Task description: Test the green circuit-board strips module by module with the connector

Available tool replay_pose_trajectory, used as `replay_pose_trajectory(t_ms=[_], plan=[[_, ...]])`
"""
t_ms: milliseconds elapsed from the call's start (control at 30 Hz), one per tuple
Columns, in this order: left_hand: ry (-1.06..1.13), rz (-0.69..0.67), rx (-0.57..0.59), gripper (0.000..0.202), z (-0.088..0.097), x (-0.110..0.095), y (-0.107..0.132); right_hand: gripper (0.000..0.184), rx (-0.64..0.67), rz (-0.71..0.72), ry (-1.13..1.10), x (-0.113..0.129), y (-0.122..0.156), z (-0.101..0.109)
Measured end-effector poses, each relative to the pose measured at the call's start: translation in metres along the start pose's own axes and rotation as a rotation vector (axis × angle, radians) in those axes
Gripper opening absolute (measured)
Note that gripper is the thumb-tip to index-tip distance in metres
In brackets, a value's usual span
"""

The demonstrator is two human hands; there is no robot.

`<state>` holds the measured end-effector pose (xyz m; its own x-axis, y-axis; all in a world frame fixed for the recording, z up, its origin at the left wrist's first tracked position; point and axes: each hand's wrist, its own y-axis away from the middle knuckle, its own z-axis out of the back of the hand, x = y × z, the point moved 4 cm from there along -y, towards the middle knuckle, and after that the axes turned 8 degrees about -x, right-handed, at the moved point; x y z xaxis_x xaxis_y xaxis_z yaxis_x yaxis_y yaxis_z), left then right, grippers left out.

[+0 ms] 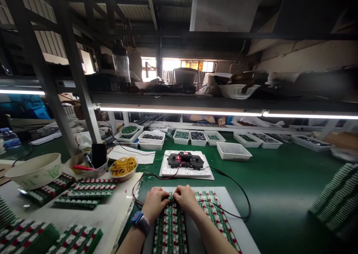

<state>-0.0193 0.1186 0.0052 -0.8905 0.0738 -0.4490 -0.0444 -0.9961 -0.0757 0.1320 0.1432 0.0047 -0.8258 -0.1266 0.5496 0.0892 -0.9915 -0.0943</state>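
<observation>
A long green counter [279, 194] runs across the room under a dark steel shelf [195, 97] piled with bowls and bags, and a light tube [179, 111] glows along the shelf's lower edge. A bright window [190, 64] shows far behind it. On a white mat [237, 224] at the near edge lie the boards [170, 228], green strips with red and white parts set side by side. The left hand [154, 203], with a blue watch [137, 217] on its wrist, and the right hand [187, 198] meet at the boards' far end. The fingers of both are curled down onto the strip with their tips together, but I cannot tell whether they grip it or only press on it. Just beyond them a black tester [186, 160] with two knobs sits on a white tray [170, 171]. Its red display is lit but too small to read, and red and black wires [240, 194] loop from it toward the mat. To the left are more board stacks [86, 190], a bowl of yellow rubber bands [123, 166], a black cup [99, 155], and a pale bowl [35, 170] whose green print is too blurred to read. White bins [198, 136] of small parts line the far side. Another person's hands [215, 120] rest beyond them, and a further board stack [338, 198] lies at the right.
</observation>
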Motion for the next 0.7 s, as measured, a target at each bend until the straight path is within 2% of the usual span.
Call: replay_pose_trajectory(t_ms=[233, 467, 700], plan=[[-0.015, 0.01, -0.007, 0.027, -0.002, -0.002, 0.001, 0.026, -0.037, -0.029, 0.065, 0.007, 0.001, 0.0], [0.018, 0.01, -0.011, 0.033, -0.011, 0.007, -0.003, 0.021, -0.006, 0.084, 0.107, 0.01, 0.007, 0.009], [0.034, -0.01, -0.054, 0.024, -0.015, 0.009, -0.001, 0.021, -0.146, 0.038, -0.026, 0.003, 0.018, 0.003]])
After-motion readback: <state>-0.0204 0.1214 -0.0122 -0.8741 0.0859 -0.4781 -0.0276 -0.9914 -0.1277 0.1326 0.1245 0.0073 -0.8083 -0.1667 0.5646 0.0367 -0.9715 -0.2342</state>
